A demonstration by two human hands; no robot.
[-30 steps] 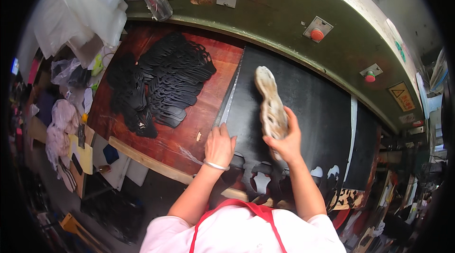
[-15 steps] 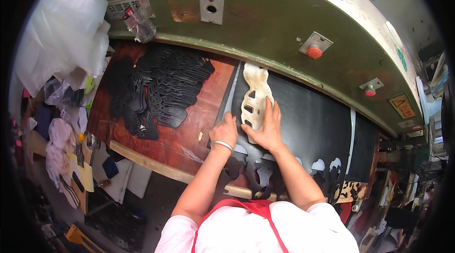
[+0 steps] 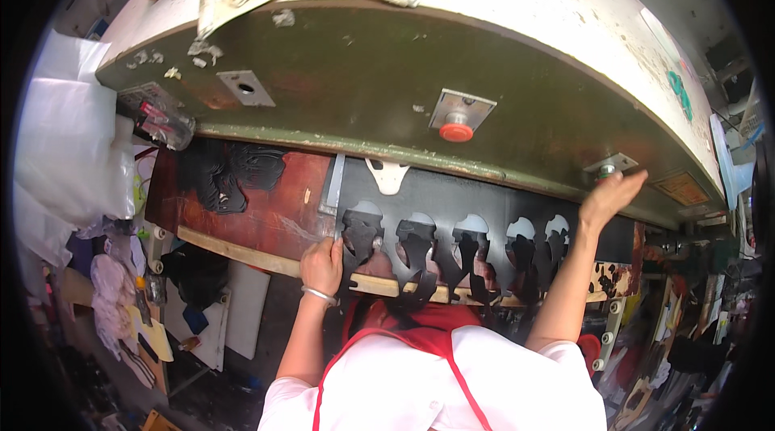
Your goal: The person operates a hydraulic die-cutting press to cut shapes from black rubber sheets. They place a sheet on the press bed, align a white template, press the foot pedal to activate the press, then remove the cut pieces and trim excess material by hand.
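A black sheet (image 3: 484,203) with a row of shoe-shaped cutouts along its near edge lies on the bed of a green cutting press (image 3: 347,84). A whitish cutting die (image 3: 387,175) rests on the sheet, partly under the press head. My left hand (image 3: 323,265) grips the sheet's near left corner. My right hand (image 3: 609,195) is raised at the far right, its fingers apart and touching a small button box (image 3: 610,165) on the press front.
A red push button (image 3: 456,131) sits mid-front on the press head. Black cut pieces (image 3: 230,177) are piled on the reddish board at left. Cloths lie on top of the press. Plastic bags and clutter fill the left side; shelves stand at right.
My right hand left the die and rose to the right-hand button box. My left hand slid to the sheet's near corner. The die now lies under the press head, and the view is closer.
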